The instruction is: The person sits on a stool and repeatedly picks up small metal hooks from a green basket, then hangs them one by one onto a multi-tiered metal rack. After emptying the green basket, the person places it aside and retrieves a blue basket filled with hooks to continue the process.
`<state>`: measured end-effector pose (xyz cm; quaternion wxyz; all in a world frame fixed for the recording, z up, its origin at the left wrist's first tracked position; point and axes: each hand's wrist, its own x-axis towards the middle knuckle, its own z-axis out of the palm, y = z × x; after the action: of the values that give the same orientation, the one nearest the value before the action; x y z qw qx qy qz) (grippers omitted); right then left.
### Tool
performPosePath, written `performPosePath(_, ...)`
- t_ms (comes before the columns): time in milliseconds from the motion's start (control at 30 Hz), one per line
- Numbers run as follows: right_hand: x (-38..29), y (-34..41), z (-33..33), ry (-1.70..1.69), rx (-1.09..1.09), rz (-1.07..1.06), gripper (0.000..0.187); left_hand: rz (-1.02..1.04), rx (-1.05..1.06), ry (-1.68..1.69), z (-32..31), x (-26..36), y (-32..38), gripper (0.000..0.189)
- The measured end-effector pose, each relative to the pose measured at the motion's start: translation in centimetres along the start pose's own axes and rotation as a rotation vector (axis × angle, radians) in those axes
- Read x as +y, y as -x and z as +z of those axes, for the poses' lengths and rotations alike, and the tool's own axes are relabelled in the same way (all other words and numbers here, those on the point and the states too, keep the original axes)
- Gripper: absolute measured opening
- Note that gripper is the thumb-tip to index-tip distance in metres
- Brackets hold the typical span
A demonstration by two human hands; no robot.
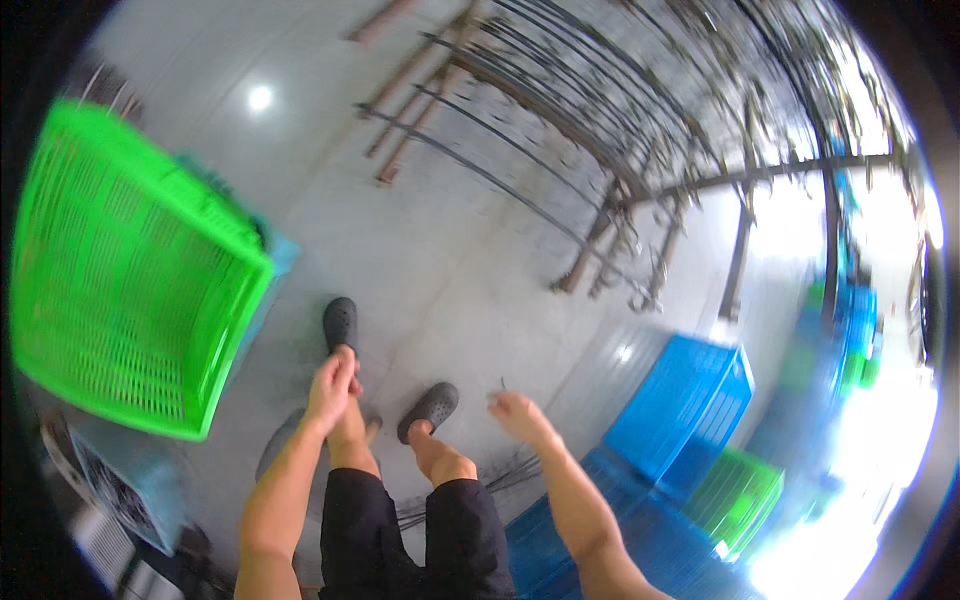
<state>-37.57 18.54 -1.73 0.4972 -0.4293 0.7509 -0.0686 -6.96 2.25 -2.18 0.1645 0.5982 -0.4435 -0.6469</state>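
Note:
My left hand (335, 386) hovers over my left shin with its fingers curled in. Whether anything sits inside those fingers cannot be made out. On the other side, my right hand (521, 416) is held out past my right foot, thumb and fingers pinched together. A short, thin dark piece (503, 383) sticks up from its fingertips; blur hides what it is. Below the right hand, a bundle of thin dark rods or wires (514, 472) lies low, partly behind my leg. A bright green slotted plastic basket (120, 277) stands to the left, its inside facing me.
A metal rack (547, 97) with long bars and many hook-like pieces fills the upper right, its feet on the grey floor (450, 300). Blue plastic crates (660, 405) and a green crate (739, 495) stand at right. A light-blue container (131, 480) with dark contents is lower left.

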Motion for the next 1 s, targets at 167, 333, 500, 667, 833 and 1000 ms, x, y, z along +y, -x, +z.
performPosePath(167, -7.5, 1.3, 3.6, 0.239, -0.102, -0.056, 0.033, -0.534, 0.236, 0.002, -7.7, -12.0, 14.0, 0.041)
performPosePath(333, -24.5, -0.6, 4.8, 0.318, -0.431, -0.278, 0.037, -0.508, 0.297, -0.672, -4.3, -42.2, 34.6, 0.027)
performPosePath(500, -44.8, -8.6, 6.2, 0.601, -0.514, -0.532, 0.028, -0.866, 0.223, 0.980, 10.2, -26.6, 38.4, 0.028)
performPosePath(667, -73.6, -14.8, 11.9, 0.783, -0.079, -1.407, 0.032, -0.878, 0.084, 1.511, 17.2, -10.8, 38.1, 0.024)
performPosePath(833, -92.3, -17.7, 17.4, 0.967, 0.266, -1.741, 0.067, -0.526, 0.239, 1.852, 20.5, 3.5, 29.8, 0.025)
performPosePath(1000, -99.5, -24.0, 17.9, 1.523, -0.001, -1.595, 0.060, -0.129, 0.323, 1.956, 17.8, 17.3, 15.9, 0.025)
